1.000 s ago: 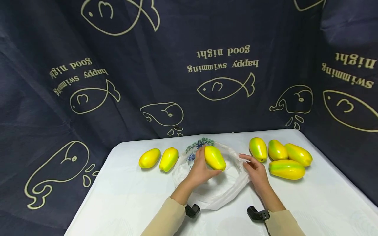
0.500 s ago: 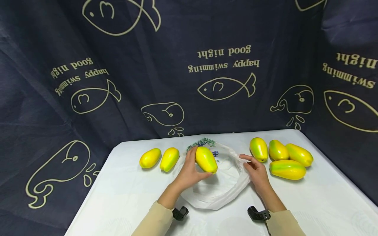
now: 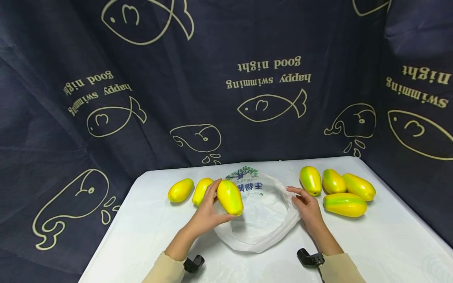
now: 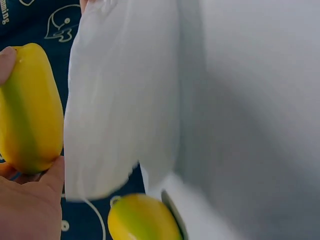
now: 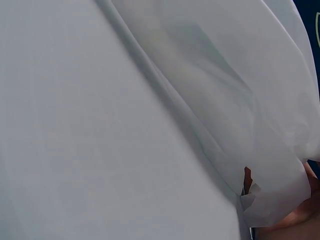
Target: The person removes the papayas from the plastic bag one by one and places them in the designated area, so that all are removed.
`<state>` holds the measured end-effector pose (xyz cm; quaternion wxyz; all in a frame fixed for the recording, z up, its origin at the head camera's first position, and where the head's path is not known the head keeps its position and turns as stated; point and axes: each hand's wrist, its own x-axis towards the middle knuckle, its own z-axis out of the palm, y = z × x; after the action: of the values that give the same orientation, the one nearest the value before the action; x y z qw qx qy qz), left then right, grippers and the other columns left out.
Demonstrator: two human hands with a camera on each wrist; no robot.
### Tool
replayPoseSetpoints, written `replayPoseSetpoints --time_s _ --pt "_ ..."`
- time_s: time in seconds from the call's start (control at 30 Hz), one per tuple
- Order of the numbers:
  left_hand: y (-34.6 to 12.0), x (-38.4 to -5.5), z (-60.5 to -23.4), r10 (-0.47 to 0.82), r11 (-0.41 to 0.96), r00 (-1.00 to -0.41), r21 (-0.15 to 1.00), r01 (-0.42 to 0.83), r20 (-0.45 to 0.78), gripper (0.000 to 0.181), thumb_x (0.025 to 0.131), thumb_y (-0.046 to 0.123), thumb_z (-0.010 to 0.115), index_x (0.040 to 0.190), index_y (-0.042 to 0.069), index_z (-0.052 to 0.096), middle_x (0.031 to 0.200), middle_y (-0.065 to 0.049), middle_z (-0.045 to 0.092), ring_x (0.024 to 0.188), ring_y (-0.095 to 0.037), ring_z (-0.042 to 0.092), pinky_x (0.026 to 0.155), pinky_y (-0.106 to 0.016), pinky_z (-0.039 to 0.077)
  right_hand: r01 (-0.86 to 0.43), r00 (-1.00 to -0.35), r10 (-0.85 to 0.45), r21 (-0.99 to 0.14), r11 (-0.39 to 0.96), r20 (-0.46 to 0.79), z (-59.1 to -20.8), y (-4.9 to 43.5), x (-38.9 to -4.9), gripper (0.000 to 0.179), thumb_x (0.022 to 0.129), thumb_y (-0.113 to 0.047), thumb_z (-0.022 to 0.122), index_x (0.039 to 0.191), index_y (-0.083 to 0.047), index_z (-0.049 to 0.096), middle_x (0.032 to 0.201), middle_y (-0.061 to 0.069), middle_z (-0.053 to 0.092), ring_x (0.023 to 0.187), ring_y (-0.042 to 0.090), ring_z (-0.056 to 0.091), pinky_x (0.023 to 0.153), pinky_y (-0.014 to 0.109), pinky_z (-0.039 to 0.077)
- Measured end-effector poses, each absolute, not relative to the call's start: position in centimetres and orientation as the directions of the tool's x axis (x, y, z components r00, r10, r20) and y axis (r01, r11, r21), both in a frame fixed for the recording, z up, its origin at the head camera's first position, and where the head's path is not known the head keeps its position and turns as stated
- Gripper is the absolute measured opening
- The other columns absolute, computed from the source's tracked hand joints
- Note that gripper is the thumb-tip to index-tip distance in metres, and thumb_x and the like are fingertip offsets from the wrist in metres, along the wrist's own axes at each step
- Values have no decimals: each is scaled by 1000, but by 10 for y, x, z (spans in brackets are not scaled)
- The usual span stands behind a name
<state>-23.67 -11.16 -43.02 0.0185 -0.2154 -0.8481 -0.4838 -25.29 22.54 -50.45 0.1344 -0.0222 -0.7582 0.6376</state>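
Observation:
My left hand holds a yellow-green papaya above the left rim of a white plastic bag. In the left wrist view the thumb and fingers span the papaya end to end, with the bag's wall beside it. On the bag's right side, my right hand pinches the rim between thumb and fingers. The bag's mouth is spread wide, and a tree print shows at its far side. From the right wrist, folds of the bag partly cover the right hand.
Left of the bag lie two more papayas, one at the far left and one partly behind my left hand. Several papayas sit together at the right. Behind the white table hangs a dark blue curtain.
My left hand has moved left and toward me with the papaya, from over the bag's middle to its left rim. More of the bag's print shows. The right hand stays on the rim.

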Motion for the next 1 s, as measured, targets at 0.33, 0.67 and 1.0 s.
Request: replayPoseSetpoints --time_s 0.33,0.67,1.0 --pt "-156 -228 -435 299 454 -911 796 399 286 113 70 19 91 159 18 21 161 -4 26 141 -23 40 111 -34 46 -127 -963 210 -973 192 167 -505 225 -253 29 100 -10 55 127 -5 65 134 7 65 99 -7 55 85 8 46" --pt "-187 -224 -441 318 422 -915 827 372 249 114 71 19 91 160 16 20 164 -9 21 149 -34 30 115 -50 37 -109 -967 203 -971 214 154 -506 227 -252 30 101 -15 55 128 -6 65 135 5 64 104 7 57 83 10 47" --pt "-212 -222 -452 342 470 -919 812 346 194 114 71 20 91 159 13 18 163 -11 25 149 -35 27 116 -53 35 -97 -968 209 -973 207 141 -506 225 -253 29 100 -15 56 127 -8 67 135 7 64 104 6 57 84 10 47"
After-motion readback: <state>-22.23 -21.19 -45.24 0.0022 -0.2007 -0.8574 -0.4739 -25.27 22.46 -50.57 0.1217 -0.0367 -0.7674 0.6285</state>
